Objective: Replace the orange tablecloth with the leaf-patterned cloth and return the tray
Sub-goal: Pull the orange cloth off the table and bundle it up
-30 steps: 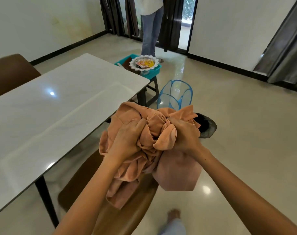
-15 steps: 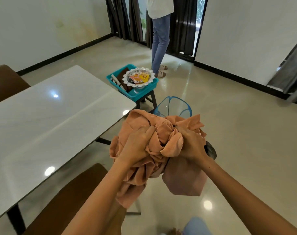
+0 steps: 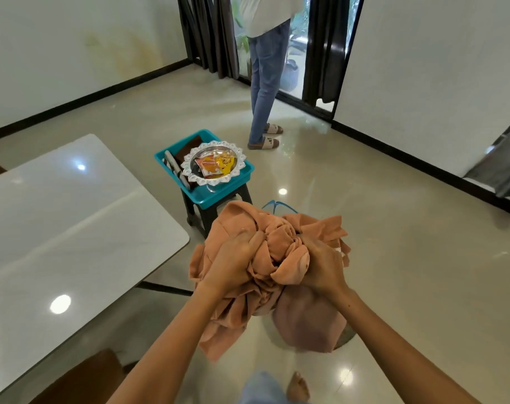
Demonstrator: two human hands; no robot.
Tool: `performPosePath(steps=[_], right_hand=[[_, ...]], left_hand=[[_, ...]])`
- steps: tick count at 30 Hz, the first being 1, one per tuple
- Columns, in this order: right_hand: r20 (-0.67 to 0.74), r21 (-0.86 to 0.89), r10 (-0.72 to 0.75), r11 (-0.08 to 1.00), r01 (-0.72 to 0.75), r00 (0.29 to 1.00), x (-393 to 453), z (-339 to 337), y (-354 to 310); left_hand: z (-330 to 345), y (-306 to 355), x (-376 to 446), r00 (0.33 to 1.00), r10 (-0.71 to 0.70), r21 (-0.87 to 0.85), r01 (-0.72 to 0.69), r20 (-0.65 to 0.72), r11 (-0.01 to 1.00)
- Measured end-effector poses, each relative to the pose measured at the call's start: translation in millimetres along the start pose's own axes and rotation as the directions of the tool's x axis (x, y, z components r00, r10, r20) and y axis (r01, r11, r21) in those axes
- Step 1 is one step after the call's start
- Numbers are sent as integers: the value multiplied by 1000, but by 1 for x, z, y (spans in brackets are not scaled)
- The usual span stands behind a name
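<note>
A white glossy table [image 3: 58,228] occupies the left side, its surface bare. Beyond its far corner, a teal basin [image 3: 242,176] rests on a dark stool [image 3: 198,211]. A second person [image 3: 265,83] in jeans and sandals stands at the doorway, flanked by dark curtains [image 3: 210,33]. A brown chair [image 3: 84,380] sits at lower left. A blue wire rim [image 3: 277,205] shows on the floor beside the stool.

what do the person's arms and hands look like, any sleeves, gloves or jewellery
Both forearms are bare up to the bottom frame edge, with no sleeves in view. The left hand and right hand wear no gloves, and no rings, bracelets or watch show on the visible fingers and wrists. A few small dark spots mark the right forearm. Fingernails are mostly hidden.
</note>
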State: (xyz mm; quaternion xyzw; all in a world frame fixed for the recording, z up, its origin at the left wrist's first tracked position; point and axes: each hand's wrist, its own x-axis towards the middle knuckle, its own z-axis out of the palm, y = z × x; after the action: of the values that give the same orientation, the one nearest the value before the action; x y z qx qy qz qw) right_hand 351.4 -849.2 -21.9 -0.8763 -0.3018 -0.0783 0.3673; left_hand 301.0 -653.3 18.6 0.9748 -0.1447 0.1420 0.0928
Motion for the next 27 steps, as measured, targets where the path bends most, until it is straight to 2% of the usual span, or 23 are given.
performPosePath(steps=[2,5,7,13,18,21,24,27], right_hand=[[-21,-11,30,1000,-30,999,20,-6,17],[-46,-39,79,996,-81,996,60,-13,48],[-53,-74,88,993,-91,995,80,-9,67],[-95,-131,137,980,-149,986,140,-1,117],[-83,-228,177,955,-192,981,189,15,151],[-55,-220,231,946,-238,971,203,29,171],[-52,-275,287,917,-290,956,213,39,189],[-11,-353,338,879,-320,941,216,50,202]], left_hand=[[15,-8,20,998,57,-66,-59,-32,996],[33,-32,71,998,45,-209,-36,39,977],[48,-47,99,993,30,-222,-4,118,975],[87,-84,177,986,160,-161,-151,44,975],[131,-129,233,976,184,-215,-156,119,964],[167,-150,251,956,225,-349,-148,191,925],[195,-163,265,942,224,-397,-111,250,911],[215,-168,269,954,219,-443,-109,205,890]])
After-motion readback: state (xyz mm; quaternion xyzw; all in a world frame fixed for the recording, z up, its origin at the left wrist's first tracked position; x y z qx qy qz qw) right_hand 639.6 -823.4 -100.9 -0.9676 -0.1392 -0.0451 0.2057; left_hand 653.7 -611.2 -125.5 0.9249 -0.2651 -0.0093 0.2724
